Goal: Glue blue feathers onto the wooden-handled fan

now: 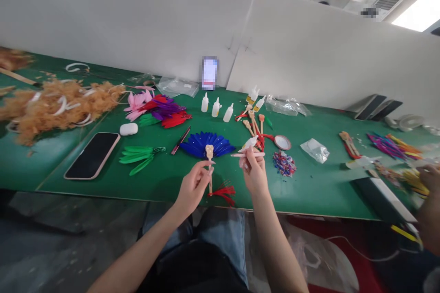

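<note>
A small blue feather fan (195,144) lies spread on the green table, its pale wooden handle (209,152) pointing toward me. My left hand (195,184) has thumb and fingertips pinched on that handle. From the handle's lower end a red tassel (225,191) spreads to the right. My right hand (253,169) grips slim pale tweezers (237,154), tips pointing left just past the fan's right edge. A white glue bottle (250,143) shows right behind these fingers; whether the hand also holds it, I cannot tell. Colourful sequins (284,164) lie in a pile to the right.
Several glue bottles (216,107) stand behind the fan. More wooden handles (254,121) with red tassels lie behind my right hand. Green feathers (137,156), a phone (92,155) and a white case (128,129) are left. At far right is another person's hand (429,178).
</note>
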